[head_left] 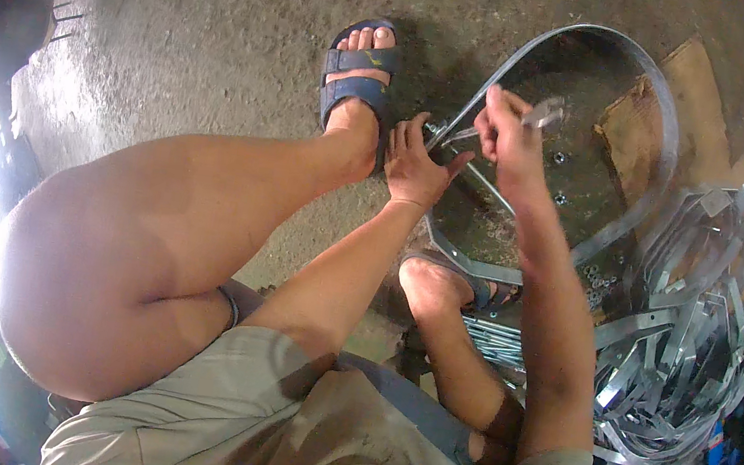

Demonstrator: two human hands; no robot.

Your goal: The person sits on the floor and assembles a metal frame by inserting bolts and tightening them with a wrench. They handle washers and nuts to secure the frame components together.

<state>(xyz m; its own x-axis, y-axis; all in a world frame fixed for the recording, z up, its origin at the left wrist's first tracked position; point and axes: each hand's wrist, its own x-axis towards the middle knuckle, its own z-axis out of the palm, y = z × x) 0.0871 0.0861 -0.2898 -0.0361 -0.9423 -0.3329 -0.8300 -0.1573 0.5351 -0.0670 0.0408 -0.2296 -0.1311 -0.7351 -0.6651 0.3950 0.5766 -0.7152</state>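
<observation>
A large hoop of flat metal strap (667, 131) lies on the floor between my feet, its bent ends by my left hand (417, 170). That hand straddles the strap end, fingers by a small nut (431, 129) and thumb apart on the other side. A long bolt or rod (486, 182) runs from there across the hoop's inside. My right hand (509, 147) is closed round a silver wrench (546, 113); one end sticks out past the fist and the other points to the nut. The wrench's middle is hidden in the fist.
At the right lies a tangled pile of bent metal straps (676, 370). Flat cardboard (683, 115) lies beyond the hoop. Loose nuts (560, 199) are scattered inside it. Several long bolts (492, 341) are heaped beside my right sandal (483, 291). My left sandal (355, 87) stands left of the hoop.
</observation>
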